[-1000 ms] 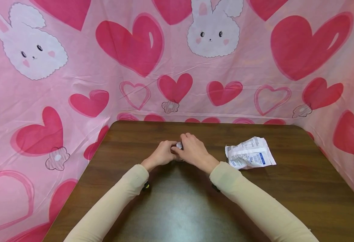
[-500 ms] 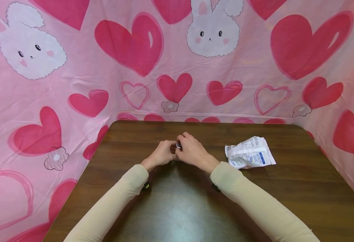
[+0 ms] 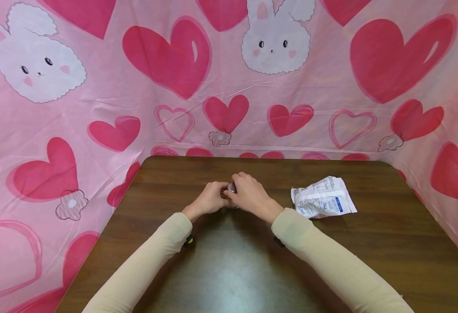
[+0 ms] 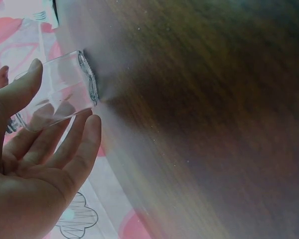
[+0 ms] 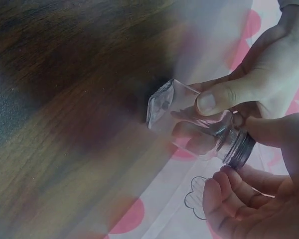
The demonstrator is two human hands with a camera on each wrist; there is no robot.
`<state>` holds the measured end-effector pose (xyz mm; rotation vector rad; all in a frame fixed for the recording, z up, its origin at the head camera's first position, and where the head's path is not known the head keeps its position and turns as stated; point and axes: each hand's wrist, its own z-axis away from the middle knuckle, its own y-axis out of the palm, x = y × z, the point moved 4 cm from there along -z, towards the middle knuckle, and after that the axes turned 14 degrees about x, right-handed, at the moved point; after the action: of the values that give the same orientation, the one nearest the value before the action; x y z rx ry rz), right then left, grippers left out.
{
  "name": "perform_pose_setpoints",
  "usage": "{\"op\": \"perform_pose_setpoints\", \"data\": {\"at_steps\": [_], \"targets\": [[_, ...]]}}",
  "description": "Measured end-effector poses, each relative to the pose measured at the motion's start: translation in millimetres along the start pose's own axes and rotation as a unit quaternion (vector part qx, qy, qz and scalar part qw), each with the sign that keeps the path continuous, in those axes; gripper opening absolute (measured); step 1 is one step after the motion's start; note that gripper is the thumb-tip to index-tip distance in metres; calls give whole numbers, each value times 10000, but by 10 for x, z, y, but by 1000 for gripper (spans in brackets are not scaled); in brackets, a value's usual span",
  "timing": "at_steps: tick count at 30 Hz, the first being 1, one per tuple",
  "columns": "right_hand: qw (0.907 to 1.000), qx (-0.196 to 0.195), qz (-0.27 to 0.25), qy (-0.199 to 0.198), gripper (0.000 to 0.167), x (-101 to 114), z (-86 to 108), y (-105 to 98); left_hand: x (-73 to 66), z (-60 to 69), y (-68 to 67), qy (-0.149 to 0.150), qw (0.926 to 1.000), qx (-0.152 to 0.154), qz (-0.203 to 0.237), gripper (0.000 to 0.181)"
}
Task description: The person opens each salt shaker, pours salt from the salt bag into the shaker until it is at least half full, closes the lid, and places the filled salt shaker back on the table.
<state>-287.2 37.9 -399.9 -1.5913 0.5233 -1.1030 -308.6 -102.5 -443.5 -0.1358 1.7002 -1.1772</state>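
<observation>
Since a half-second ago: right thumb and fingers shifted slightly about the cap; left hand, bottle and packet as they were.

Item: bottle (image 4: 67, 87), one, clear, square-sided, thick at the base. Located toward the far side of the table (image 3: 229, 261), between the two hands, neck up. Base at the tabletop; whether it fully touches, I cannot tell.

Item: cap (image 5: 242, 152), one, dark at the side in the right wrist view, its top shining silvery from above. On the bottle's neck.

Item: left hand (image 3: 211, 198), gripping the bottle by its body, thumb on one face, fingers around the opposite side; fingertips partly seen through the clear wall.

Item: right hand (image 3: 250, 194), pinching the cap, thumb on one side and forefinger on the other; remaining fingers bent, close by the neck.

Item: sleeves (image 3: 319, 248), a pair, cream, one on each arm, a dark device (image 3: 189, 240) with a touch of yellow showing under the left cuff.

Item: packet (image 3: 322, 199), one, white, crumpled, printed with small text and a blue patch; lying on the table, right of the hands, well apart from the bottle.

Item: backdrop (image 3: 197, 130), pink cloth, hearts and rabbits, behind the table and along its sides.
</observation>
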Motion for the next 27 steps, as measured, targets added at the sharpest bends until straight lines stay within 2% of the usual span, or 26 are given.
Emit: {"op": "perform_pose_setpoints", "data": {"at_steps": [5,12,27], "targets": [[9998,83,13,-152,28,10,-4,-8,9,-3,1,52,10000,38,72,33],[9991,221,96,-363,27,33,-5,-28,21,-4,-2,-34,9999,73,71,32],[9986,224,-16,-474,29,41,15,-56,23,-11,1,-104,9996,166,200,33]]}}
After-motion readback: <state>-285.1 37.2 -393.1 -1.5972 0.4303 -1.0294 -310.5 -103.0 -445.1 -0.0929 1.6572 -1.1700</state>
